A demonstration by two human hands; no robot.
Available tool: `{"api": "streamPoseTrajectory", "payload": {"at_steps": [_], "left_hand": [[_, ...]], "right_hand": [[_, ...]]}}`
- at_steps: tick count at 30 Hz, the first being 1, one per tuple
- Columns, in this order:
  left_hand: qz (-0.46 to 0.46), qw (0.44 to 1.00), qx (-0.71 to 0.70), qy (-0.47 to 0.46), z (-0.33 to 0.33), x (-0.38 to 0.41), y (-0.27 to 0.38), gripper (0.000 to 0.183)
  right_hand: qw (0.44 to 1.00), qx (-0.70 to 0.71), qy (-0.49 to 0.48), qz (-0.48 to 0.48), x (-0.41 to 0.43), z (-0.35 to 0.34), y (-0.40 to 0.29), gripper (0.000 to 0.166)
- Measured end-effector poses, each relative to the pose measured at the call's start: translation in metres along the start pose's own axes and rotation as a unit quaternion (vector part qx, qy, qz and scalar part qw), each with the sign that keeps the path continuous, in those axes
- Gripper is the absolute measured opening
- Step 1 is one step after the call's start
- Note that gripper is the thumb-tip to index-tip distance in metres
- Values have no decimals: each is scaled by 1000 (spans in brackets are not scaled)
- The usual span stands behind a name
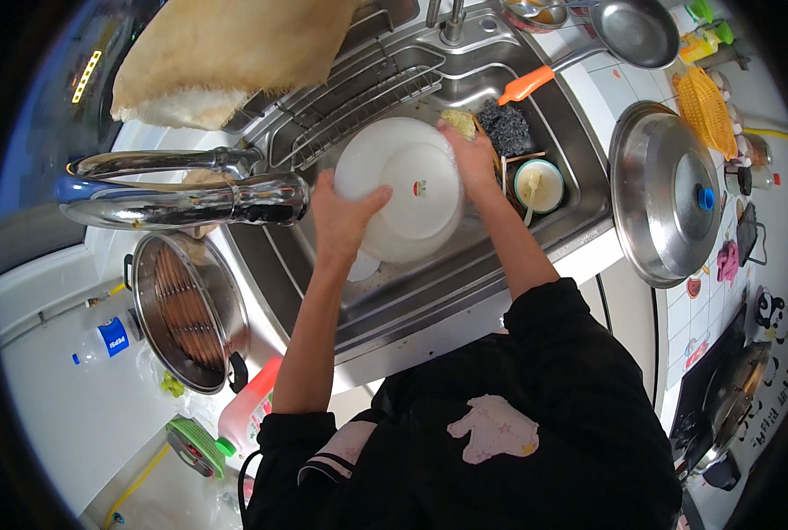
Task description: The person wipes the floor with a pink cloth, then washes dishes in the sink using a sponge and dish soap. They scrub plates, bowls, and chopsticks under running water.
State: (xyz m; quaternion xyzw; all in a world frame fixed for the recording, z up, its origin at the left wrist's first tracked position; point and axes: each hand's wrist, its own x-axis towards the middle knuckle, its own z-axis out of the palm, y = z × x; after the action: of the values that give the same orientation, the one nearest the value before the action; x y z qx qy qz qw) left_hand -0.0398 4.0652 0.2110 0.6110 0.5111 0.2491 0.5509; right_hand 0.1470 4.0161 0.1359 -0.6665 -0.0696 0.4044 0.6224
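Over the stainless steel sink (427, 285), both hands hold a large white bowl (413, 212) with a small red and green mark near its middle. My left hand (342, 215) grips its left side, thumb laid across the surface. At the upper right rim is my right hand (470, 156), its fingers partly hidden. A yellow scrubbing sponge (459, 122) is by those fingertips; whether they touch it I cannot tell. Part of another white dish (363, 266) shows beneath the bowl. Right of my right hand are a dark mesh scourer (505, 126) and a teal-rimmed cup (545, 182) with a pale fork.
A chrome faucet (188, 189) juts in at left, above a steamer pot (182, 311). Behind the bowl is a wire rack (374, 112). A frying pan (635, 33) with an orange handle reaches over the sink's right edge, near a large metal lid (665, 195).
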Motion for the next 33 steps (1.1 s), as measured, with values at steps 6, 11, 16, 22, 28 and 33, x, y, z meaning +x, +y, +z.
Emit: {"api": "streamPoseTrajectory", "payload": {"at_steps": [6,11,16,22,28,33], "left_hand": [[46,994,-28,-93,17,-10,29,36],[101,988,20,-115,26,-28,42,29],[265,925,262,-72,44,-41,39,22],[381,846,363,-88,36,-35,12,19],[440,796,387,-151,9,-27,-8,16],[461,780,377,-191,22,-15,-47,20]], "right_hand": [[960,246,-49,127,16,-14,62,38],[878,422,-155,163,-4,1,80,50],[847,462,-161,208,-64,42,74,56],[836,441,-189,265,-94,58,71,63],[827,416,-264,270,-71,7,19,69],[935,224,-182,206,-43,-8,0,53]]}}
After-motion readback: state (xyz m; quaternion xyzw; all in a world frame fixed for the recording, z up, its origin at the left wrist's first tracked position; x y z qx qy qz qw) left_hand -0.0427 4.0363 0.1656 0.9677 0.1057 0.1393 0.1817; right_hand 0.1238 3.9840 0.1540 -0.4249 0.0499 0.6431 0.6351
